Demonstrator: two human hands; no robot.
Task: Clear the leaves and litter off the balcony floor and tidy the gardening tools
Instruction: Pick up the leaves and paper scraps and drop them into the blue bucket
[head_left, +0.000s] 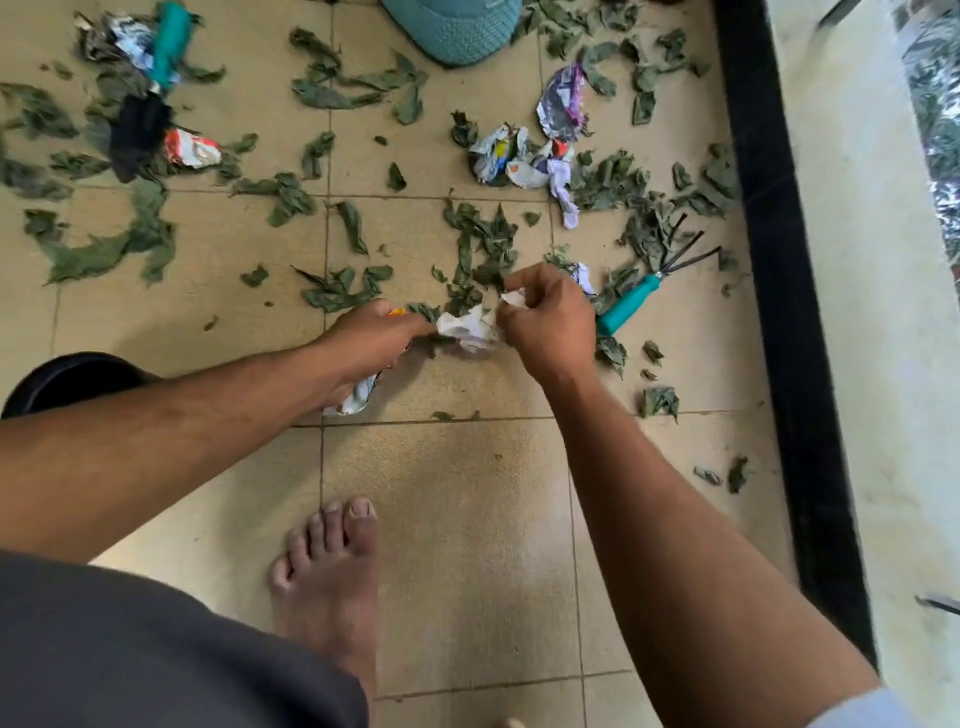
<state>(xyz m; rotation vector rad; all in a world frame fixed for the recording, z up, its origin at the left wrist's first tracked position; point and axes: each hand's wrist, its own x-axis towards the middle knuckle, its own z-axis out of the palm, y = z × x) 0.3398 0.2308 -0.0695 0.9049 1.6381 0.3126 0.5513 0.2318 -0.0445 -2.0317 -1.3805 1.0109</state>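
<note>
Leaves (332, 291) dry, curled, green, strewn over tan tiles (467, 519), mixed with crumpled wrappers (511, 161). Far left, black bin (67, 382) at the frame edge; above it a teal-handled trowel (166, 47) among litter. Left hand (371, 343) clamped on a silver wrapper (356, 397), fingertips at white paper (467, 327). Right hand (550, 322) pinching that paper's other end. Just right, teal-handled rake (654, 288) lying on leaves. Black curb (779, 312) along the right edge. Bare tiles near the foot (332, 577).
</note>
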